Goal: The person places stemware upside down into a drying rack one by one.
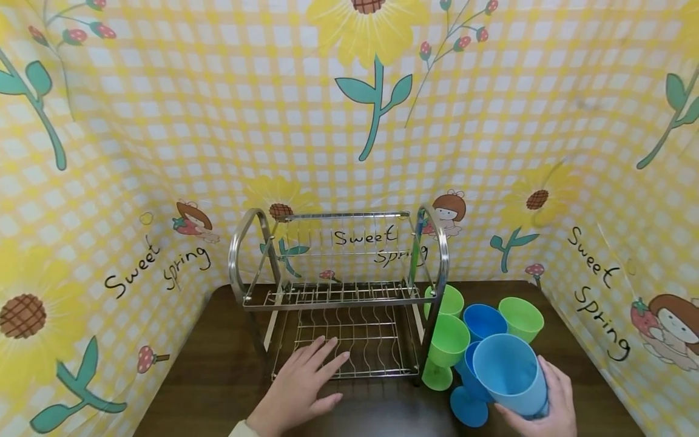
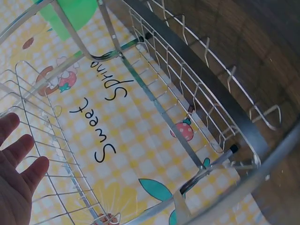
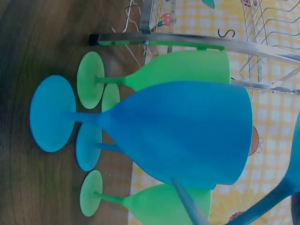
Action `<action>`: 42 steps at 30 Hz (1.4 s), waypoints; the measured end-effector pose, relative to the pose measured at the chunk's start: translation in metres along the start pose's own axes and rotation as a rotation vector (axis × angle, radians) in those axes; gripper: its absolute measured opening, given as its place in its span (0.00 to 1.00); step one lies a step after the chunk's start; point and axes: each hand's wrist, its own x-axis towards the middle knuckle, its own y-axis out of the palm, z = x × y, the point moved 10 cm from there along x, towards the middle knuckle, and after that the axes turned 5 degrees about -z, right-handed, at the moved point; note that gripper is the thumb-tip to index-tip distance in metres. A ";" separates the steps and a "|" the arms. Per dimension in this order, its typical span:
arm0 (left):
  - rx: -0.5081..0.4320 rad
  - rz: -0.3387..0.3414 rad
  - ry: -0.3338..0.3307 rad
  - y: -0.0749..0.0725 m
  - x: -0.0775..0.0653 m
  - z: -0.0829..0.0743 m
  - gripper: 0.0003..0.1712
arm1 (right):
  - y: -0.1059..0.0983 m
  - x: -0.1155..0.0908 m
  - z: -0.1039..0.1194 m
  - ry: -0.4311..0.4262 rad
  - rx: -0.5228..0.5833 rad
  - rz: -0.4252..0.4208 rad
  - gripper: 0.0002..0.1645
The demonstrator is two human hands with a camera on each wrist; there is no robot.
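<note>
My right hand point(image 1: 554, 403) grips a light blue plastic goblet point(image 1: 510, 371) by its side, the mouth tilted up toward the head camera. The raised goblet overlaps a standing blue goblet point(image 1: 469, 408) in the head view, hiding much of its bowl. In the right wrist view that standing blue goblet point(image 3: 183, 131) fills the middle, while part of the held goblet point(image 3: 286, 183) shows at the right edge. Fingers spread and holding nothing, my left hand point(image 1: 303, 385) is in front of the lower tier of a metal dish rack point(image 1: 338, 304).
Three green goblets point(image 1: 450, 340) and another blue goblet point(image 1: 485, 320) stand upright, clustered against the rack's right side. Everything stands on a dark wooden table point(image 1: 213, 364). A yellow checked cloth point(image 1: 306, 139) with flower prints hangs behind and on both sides.
</note>
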 end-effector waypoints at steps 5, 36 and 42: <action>-0.033 0.013 -0.032 0.003 -0.001 -0.002 0.33 | 0.010 -0.005 0.007 -0.064 -0.026 0.067 0.61; -0.207 -0.050 -0.086 0.000 0.026 -0.024 0.60 | 0.067 -0.053 0.081 -0.644 0.267 0.187 0.56; -0.368 0.040 -0.137 0.005 0.027 -0.027 0.63 | 0.093 -0.061 0.089 -0.612 0.189 0.281 0.54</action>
